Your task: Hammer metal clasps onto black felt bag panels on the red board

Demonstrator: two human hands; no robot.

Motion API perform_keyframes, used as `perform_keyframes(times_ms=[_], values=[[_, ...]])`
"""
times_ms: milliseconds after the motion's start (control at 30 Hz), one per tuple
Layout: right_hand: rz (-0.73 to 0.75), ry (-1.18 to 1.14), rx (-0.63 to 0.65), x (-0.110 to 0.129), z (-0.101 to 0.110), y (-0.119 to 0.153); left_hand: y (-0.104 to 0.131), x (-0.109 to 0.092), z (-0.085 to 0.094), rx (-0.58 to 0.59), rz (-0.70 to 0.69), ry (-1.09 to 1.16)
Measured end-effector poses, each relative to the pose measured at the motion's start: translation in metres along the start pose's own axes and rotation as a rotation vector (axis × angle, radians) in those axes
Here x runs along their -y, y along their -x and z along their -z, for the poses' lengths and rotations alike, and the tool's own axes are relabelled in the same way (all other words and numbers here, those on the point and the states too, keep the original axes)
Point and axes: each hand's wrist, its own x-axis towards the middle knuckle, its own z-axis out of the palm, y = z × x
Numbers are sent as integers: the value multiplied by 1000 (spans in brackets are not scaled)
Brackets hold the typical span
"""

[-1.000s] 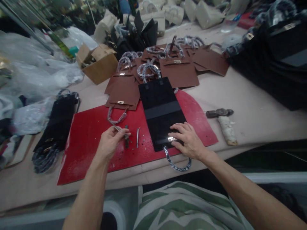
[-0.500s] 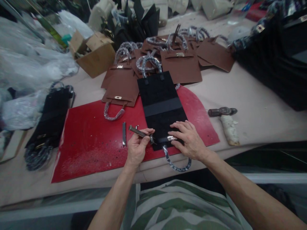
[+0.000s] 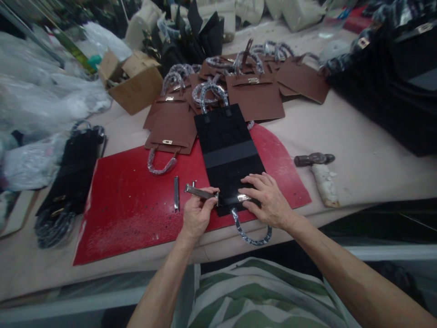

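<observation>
A black bag panel point(image 3: 229, 155) with plastic-wrapped handles lies flat on the red mat point(image 3: 136, 200). My left hand point(image 3: 198, 210) pinches a metal punch point(image 3: 200, 191), held tilted, with its end at the panel's left edge near the bottom. Resting on the panel's lower right part, my right hand point(image 3: 268, 198) has its fingers spread around a shiny metal clasp plate point(image 3: 243, 197). The lower wrapped handle point(image 3: 251, 234) hangs toward the table's front edge. A second metal bar tool point(image 3: 176, 193) lies on the mat left of my left hand, close to a small metal piece point(image 3: 194, 183).
A hammer point(image 3: 319, 175) with a wrapped handle lies on the right. Brown bag panels point(image 3: 256, 100) are heaped behind the mat. Black bag pieces lie at the left point(image 3: 73, 168) and right point(image 3: 392, 100). An open cardboard box point(image 3: 134, 89) stands at the back left.
My left hand has turned the punch slightly, and its end now sits at the panel's edge. My right hand stays on the panel. The whole view has shifted a little.
</observation>
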Motion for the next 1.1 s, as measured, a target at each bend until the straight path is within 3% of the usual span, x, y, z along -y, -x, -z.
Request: perform_keyframes(times_ms=[300,500,700,900,1100], values=[[-14,-9,5,1,1,0,-3,-2,0,58,-151,-242],[-7,-14,-3,0,1,1,3,1,-3,15,-245,-223],[1,-22,-16,-1,0,2,7,3,-3,14,-188,-248],[8,-26,-34,-3,-2,2,5,3,-4,-28,-114,-131],[2,-16,-22,-2,-1,2,5,3,-4,-3,-128,-172]])
